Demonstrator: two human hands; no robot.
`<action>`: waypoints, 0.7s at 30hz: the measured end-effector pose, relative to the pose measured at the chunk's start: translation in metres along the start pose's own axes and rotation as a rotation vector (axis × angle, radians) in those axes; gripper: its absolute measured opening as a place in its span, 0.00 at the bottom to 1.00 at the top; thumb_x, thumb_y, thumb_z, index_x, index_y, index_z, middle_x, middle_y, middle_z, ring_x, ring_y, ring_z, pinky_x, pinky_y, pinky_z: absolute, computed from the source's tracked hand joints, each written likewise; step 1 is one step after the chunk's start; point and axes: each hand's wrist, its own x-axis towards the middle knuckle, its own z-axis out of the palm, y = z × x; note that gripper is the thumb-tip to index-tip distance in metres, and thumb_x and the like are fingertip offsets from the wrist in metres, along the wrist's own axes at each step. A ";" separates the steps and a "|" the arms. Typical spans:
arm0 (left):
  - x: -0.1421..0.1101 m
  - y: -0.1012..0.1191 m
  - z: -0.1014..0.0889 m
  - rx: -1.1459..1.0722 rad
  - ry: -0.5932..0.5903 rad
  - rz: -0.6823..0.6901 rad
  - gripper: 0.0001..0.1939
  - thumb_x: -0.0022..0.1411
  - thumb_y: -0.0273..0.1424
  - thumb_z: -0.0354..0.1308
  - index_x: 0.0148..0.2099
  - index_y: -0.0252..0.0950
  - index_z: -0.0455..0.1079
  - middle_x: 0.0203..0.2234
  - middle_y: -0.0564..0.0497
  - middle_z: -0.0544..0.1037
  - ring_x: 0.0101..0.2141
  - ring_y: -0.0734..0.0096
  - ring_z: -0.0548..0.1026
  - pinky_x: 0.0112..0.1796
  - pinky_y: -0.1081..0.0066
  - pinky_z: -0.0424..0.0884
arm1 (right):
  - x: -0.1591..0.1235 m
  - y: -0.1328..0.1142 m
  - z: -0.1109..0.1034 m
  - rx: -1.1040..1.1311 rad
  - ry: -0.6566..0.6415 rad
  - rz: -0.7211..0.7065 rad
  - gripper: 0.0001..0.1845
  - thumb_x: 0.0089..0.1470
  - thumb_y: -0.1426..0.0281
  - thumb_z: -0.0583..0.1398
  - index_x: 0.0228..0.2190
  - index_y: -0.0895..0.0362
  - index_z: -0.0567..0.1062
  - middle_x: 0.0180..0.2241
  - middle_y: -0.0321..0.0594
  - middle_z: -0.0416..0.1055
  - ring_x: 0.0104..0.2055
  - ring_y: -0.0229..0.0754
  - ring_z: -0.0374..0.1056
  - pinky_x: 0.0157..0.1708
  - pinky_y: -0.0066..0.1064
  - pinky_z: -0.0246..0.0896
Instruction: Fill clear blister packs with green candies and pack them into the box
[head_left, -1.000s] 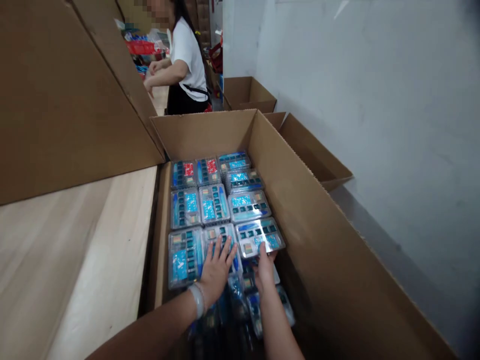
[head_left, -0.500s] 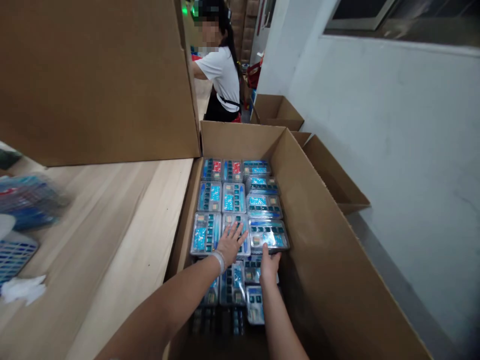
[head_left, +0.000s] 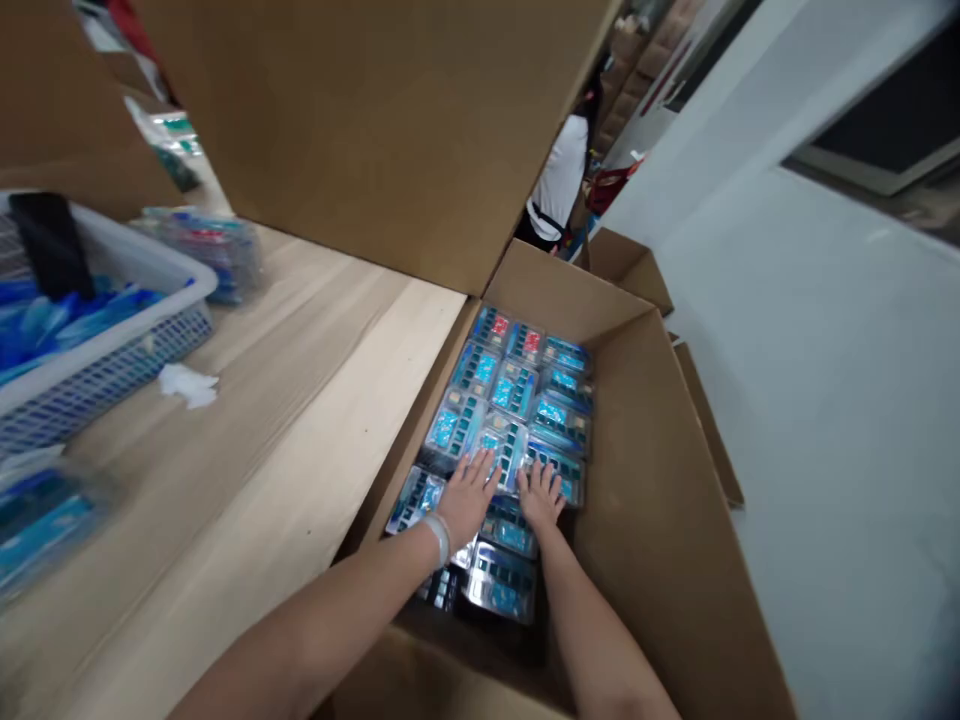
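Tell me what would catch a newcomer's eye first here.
Probably the rows of clear packs with blue contents, inside the open cardboard box beside the pale tabletop. Two packs with red patches stand out at the box's far end. The left hand and right hand lie open over packs nearer the middle.

Soft light brightens the pale wooden surface (head_left: 315,420); shadow pools inside the brown cardboard box (head_left: 652,490); left edge blurred.
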 end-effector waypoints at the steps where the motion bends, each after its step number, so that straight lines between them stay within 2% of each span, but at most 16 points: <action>1: -0.018 0.002 -0.008 -0.039 0.030 -0.019 0.31 0.55 0.32 0.47 0.60 0.33 0.44 0.59 0.42 0.40 0.58 0.61 0.35 0.55 0.56 0.41 | 0.001 -0.001 -0.004 -0.010 -0.001 -0.003 0.35 0.47 0.50 0.47 0.54 0.53 0.54 0.59 0.43 0.40 0.60 0.52 0.32 0.52 0.52 0.25; 5: -0.109 -0.004 -0.036 -0.154 0.132 -0.158 0.29 0.55 0.31 0.48 0.59 0.36 0.45 0.59 0.45 0.43 0.58 0.62 0.38 0.55 0.59 0.46 | -0.006 -0.011 -0.022 -0.058 0.058 -0.035 0.36 0.47 0.50 0.45 0.54 0.56 0.55 0.58 0.48 0.44 0.59 0.54 0.38 0.51 0.54 0.30; 7: -0.164 -0.018 -0.045 -0.159 0.185 -0.268 0.27 0.56 0.29 0.46 0.59 0.37 0.46 0.59 0.45 0.46 0.58 0.63 0.41 0.54 0.60 0.49 | -0.021 -0.021 -0.023 -0.067 0.121 -0.084 0.38 0.47 0.51 0.45 0.55 0.60 0.52 0.58 0.52 0.42 0.59 0.55 0.37 0.52 0.52 0.29; 9: -0.224 -0.036 -0.050 -0.111 0.257 -0.397 0.26 0.58 0.29 0.45 0.58 0.36 0.45 0.58 0.44 0.48 0.58 0.63 0.44 0.53 0.59 0.52 | -0.044 -0.035 -0.015 -0.056 0.161 -0.163 0.39 0.48 0.52 0.45 0.55 0.64 0.51 0.58 0.55 0.40 0.59 0.55 0.36 0.53 0.50 0.29; 12: -0.315 -0.058 -0.055 0.039 0.354 -0.617 0.27 0.58 0.32 0.45 0.59 0.35 0.45 0.57 0.40 0.51 0.57 0.59 0.47 0.52 0.56 0.54 | -0.087 -0.069 0.009 0.008 0.196 -0.414 0.37 0.49 0.53 0.46 0.53 0.67 0.55 0.56 0.58 0.45 0.57 0.56 0.41 0.52 0.49 0.36; 15: -0.389 -0.059 -0.054 0.198 0.395 -0.872 0.29 0.57 0.36 0.45 0.59 0.32 0.46 0.57 0.37 0.51 0.57 0.54 0.46 0.51 0.52 0.52 | -0.134 -0.116 0.035 0.108 0.204 -0.738 0.33 0.50 0.55 0.47 0.51 0.66 0.59 0.54 0.58 0.51 0.56 0.54 0.46 0.50 0.49 0.43; 18: -0.432 -0.044 -0.047 0.299 0.374 -1.084 0.30 0.56 0.40 0.45 0.56 0.26 0.52 0.56 0.33 0.51 0.57 0.50 0.44 0.51 0.50 0.49 | -0.190 -0.168 0.057 0.200 0.094 -0.984 0.29 0.51 0.59 0.48 0.51 0.65 0.58 0.51 0.57 0.55 0.54 0.51 0.49 0.50 0.46 0.47; 21: -0.449 -0.028 -0.037 0.302 0.299 -1.238 0.31 0.54 0.40 0.48 0.55 0.23 0.54 0.56 0.32 0.50 0.57 0.50 0.43 0.52 0.51 0.48 | -0.257 -0.213 0.079 0.254 -0.121 -1.230 0.26 0.52 0.62 0.49 0.50 0.63 0.58 0.49 0.54 0.57 0.53 0.47 0.51 0.50 0.43 0.49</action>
